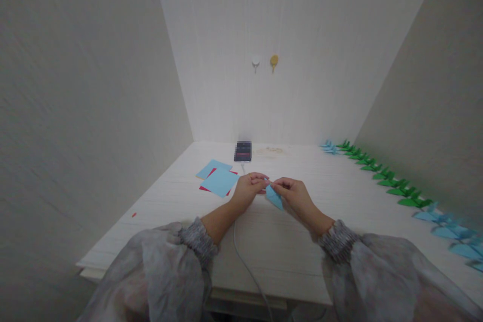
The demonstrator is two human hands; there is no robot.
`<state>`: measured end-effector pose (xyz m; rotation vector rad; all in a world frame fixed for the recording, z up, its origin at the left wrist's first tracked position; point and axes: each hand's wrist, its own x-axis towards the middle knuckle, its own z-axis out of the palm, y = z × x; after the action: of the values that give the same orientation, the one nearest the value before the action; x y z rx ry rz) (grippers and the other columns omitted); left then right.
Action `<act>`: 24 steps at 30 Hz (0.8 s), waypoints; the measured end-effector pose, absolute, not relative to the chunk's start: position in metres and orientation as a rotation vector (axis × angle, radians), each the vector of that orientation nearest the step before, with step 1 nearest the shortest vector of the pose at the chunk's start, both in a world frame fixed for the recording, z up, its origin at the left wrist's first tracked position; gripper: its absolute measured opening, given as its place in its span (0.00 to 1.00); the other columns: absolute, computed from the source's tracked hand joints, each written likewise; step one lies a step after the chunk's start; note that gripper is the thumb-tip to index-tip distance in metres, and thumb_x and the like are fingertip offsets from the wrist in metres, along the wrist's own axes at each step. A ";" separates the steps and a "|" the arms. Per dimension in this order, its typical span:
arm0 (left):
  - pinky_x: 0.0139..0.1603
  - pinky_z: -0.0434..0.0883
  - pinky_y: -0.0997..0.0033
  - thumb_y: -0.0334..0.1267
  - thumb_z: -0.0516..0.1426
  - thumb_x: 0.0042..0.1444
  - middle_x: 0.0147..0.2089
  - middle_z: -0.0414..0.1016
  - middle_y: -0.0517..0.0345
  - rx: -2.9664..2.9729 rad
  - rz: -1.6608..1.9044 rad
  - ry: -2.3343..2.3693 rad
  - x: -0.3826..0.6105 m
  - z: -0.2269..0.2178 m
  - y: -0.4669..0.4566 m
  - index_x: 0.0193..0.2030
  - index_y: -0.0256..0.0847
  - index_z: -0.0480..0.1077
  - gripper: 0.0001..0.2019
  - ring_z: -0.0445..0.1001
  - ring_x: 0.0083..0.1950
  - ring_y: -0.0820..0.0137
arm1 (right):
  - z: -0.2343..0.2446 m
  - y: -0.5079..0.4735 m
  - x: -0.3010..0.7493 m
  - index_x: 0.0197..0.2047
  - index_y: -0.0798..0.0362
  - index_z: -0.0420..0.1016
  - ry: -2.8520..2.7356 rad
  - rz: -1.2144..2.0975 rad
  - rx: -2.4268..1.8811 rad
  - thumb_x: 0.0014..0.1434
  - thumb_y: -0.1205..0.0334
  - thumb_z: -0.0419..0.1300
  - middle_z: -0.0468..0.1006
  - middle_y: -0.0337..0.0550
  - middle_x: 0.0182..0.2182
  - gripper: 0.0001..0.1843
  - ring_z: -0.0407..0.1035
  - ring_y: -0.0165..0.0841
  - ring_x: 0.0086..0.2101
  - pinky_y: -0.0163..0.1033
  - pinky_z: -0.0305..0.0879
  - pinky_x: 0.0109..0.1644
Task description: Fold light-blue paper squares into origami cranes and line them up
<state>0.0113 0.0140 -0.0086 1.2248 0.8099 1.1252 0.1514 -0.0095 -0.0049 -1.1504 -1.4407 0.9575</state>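
Observation:
A small piece of folded light-blue paper (pixel 274 197) is held between both hands above the middle of the table. My left hand (pixel 249 188) pinches it at its upper left end. My right hand (pixel 295 193) grips the upper edge with thumb and forefinger, close to the left fingertips. The paper's lower part hangs down as a pointed, layered shape; its top is partly hidden by my fingers. Just left of my left hand lies a square sheet of light-blue paper (pixel 220 182) over red paper (pixel 205 189), with more blue paper (pixel 213 167) behind.
A phone (pixel 243 151) stands near the back wall, its white cable (pixel 241 254) running under my left wrist to the front edge. Folded green paper figures (pixel 387 177) and blue ones (pixel 449 231) line the right side. Two hooks (pixel 274 61) hang on the wall. A red scrap (pixel 134 215) lies left.

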 end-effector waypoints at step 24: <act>0.24 0.64 0.76 0.41 0.58 0.38 0.21 0.69 0.59 1.174 1.258 0.947 0.014 -0.009 0.019 0.28 0.34 0.66 0.12 0.67 0.21 0.77 | -0.013 -0.005 0.150 0.21 0.58 0.71 -1.519 0.987 -1.222 0.44 0.57 0.56 0.69 0.37 0.16 0.12 0.60 0.26 0.18 0.30 0.56 0.22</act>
<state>0.0139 0.0193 -0.0089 1.1737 0.9467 1.2580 0.1502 -0.0048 -0.0129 -1.2220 -1.5187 0.9875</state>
